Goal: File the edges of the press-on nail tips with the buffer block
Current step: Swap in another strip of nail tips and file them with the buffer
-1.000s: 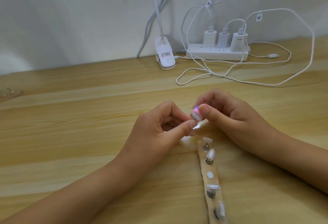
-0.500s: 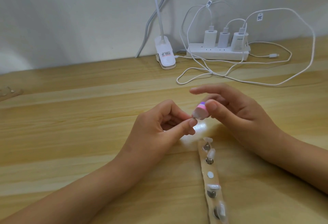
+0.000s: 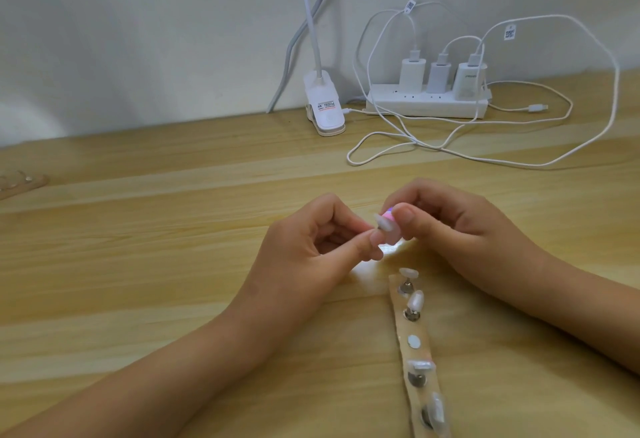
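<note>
My left hand (image 3: 308, 247) pinches a small whitish press-on nail tip (image 3: 382, 222) between thumb and forefinger, just above the wooden desk. My right hand (image 3: 450, 229) grips a little pink and purple buffer block (image 3: 494, 218), mostly hidden behind the thumb, and the block touches the tip. A tan holder strip (image 3: 412, 351) lies below the hands with several more nail tips on metal stands. One white round pad (image 3: 414, 341) on the strip stands bare.
At the back of the desk stand a white clip lamp (image 3: 323, 108) and a white power strip (image 3: 427, 105) with three chargers. Loose white cables (image 3: 450, 141) loop over the desk behind my hands. A clear object (image 3: 20, 181) sits at the left edge.
My right forefinger, stretched out half a second ago, has curled back over the block. The block has come down against the nail tip held in my left hand.
</note>
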A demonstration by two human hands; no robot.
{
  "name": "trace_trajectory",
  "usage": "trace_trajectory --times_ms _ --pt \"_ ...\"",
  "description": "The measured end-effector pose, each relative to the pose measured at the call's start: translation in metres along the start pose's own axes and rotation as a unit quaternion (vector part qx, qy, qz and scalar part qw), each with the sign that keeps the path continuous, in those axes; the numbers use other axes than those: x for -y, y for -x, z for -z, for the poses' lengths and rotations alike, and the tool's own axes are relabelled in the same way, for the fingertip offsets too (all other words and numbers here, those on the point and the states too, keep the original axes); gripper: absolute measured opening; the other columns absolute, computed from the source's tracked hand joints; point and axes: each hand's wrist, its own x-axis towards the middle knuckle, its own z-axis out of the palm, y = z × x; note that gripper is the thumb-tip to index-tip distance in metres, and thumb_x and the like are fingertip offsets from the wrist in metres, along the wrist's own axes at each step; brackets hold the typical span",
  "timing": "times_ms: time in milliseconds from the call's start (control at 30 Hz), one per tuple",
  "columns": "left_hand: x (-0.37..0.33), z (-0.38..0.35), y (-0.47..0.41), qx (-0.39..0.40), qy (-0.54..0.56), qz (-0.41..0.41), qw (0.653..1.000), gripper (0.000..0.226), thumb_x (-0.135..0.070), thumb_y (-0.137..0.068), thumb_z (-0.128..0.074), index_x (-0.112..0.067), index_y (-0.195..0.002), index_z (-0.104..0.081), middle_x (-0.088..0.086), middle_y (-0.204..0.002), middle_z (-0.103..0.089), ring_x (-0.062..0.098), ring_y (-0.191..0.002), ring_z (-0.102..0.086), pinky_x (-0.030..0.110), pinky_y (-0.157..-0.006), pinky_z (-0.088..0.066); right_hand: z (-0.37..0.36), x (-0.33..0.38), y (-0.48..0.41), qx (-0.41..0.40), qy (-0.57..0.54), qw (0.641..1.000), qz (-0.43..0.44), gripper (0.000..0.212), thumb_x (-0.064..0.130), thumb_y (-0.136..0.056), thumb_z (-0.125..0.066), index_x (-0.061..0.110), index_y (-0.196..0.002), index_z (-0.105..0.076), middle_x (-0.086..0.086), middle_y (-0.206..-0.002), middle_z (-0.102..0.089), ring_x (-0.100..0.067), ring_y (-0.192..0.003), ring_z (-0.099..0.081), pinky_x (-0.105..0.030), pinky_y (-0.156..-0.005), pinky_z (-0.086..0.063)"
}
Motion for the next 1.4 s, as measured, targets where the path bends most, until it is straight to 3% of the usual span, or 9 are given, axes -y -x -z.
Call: trace_trajectory --times_ms 133,300,433,633,700,900,1067,1400 --pt "-0.001 0.000 0.001 0.001 0.000 -0.024 1.000 0.011 -0.035 -0.079 -0.073 -0.029 -0.077 -0.064 -0.006 -0.078 -0.075 0.012 -0.077 -0.074 0.033 -0.076 -0.060 0.000 -0.001 0.000 -0.025 0.014 0.999 0.015 0.019 0.043 -0.085 -0.066 0.026 -0.092 -0.068 0.004 -0.089 -0.070 -0.013 -0.081 -0.063 -0.022 -0.075 -0.049" --pt "0.000 0.002 -0.002 -0.005 0.042 0.009 0.999 0.014 -0.033 -0.078 -0.076 -0.024 -0.079 -0.065 -0.001 -0.077 -0.075 0.013 -0.076 -0.073 0.024 -0.073 -0.058 0.001 -0.004 -0.004 -0.019 -0.037 0.999 -0.013 0.020 0.037 -0.087 -0.058 0.024 -0.102 -0.065 0.013 -0.080 -0.069 0.003 -0.076 -0.061 -0.009 -0.070 -0.044" --pt "-0.001 0.003 -0.004 0.011 0.083 0.032 0.996 0.017 -0.027 -0.079 -0.072 -0.021 -0.094 -0.067 0.002 -0.082 -0.077 0.013 -0.081 -0.072 0.021 -0.075 -0.055 0.005 -0.005 -0.007 -0.047 -0.047 0.998 -0.022 0.027 0.039 -0.093 -0.053 0.024 -0.111 -0.066 0.010 -0.086 -0.069 0.000 -0.078 -0.058 -0.012 -0.072 -0.046" --pt "-0.003 0.005 -0.004 0.023 0.144 0.049 0.988 0.017 -0.023 -0.076 -0.073 -0.015 -0.092 -0.073 0.006 -0.092 -0.077 0.019 -0.091 -0.073 0.023 -0.080 -0.056 0.005 -0.004 -0.008 -0.059 -0.045 0.996 -0.053 0.034 0.041 -0.090 -0.049 0.019 -0.104 -0.070 0.014 -0.086 -0.068 0.001 -0.078 -0.057 -0.014 -0.071 -0.048" --pt "-0.005 0.006 -0.003 0.034 0.122 0.030 0.991 0.012 -0.021 -0.077 -0.079 -0.014 -0.086 -0.073 0.000 -0.091 -0.077 0.015 -0.090 -0.072 0.021 -0.079 -0.055 0.006 -0.003 -0.008 -0.064 -0.052 0.995 -0.061 0.039 0.042 -0.089 -0.048 0.013 -0.104 -0.069 0.014 -0.088 -0.069 -0.001 -0.079 -0.058 -0.015 -0.071 -0.049" --pt "-0.007 0.007 0.003 0.094 -0.074 -0.143 0.982 0.013 -0.027 -0.076 -0.078 -0.027 -0.072 -0.065 -0.013 -0.078 -0.053 0.012 -0.070 -0.049 0.019 -0.069 -0.039 0.007 0.000 -0.009 -0.070 -0.072 0.992 -0.080 0.046 0.042 -0.088 -0.047 0.004 -0.104 -0.068 0.010 -0.092 -0.071 -0.003 -0.080 -0.057 -0.013 -0.068 -0.047" --pt "-0.004 0.007 0.004 0.142 -0.160 -0.227 0.950 0.018 -0.025 -0.075 -0.081 -0.013 -0.065 -0.072 -0.004 -0.066 -0.060 0.008 -0.062 -0.051 0.019 -0.063 -0.040 0.006 0.001 -0.009 -0.065 -0.082 0.990 -0.096 0.051 0.045 -0.085 -0.048 0.003 -0.103 -0.068 0.011 -0.091 -0.072 -0.004 -0.080 -0.058 -0.015 -0.070 -0.047" --pt "0.001 -0.001 0.008 0.176 -0.234 -0.285 0.913 0.016 -0.029 -0.084 -0.074 -0.015 -0.078 -0.080 -0.004 -0.070 -0.063 0.011 -0.064 -0.051 0.022 -0.061 -0.042 0.005 0.001 -0.010 -0.054 -0.065 0.991 -0.105 0.051 0.048 -0.083 -0.048 0.007 -0.103 -0.069 0.011 -0.089 -0.074 -0.001 -0.076 -0.059 -0.014 -0.070 -0.047"
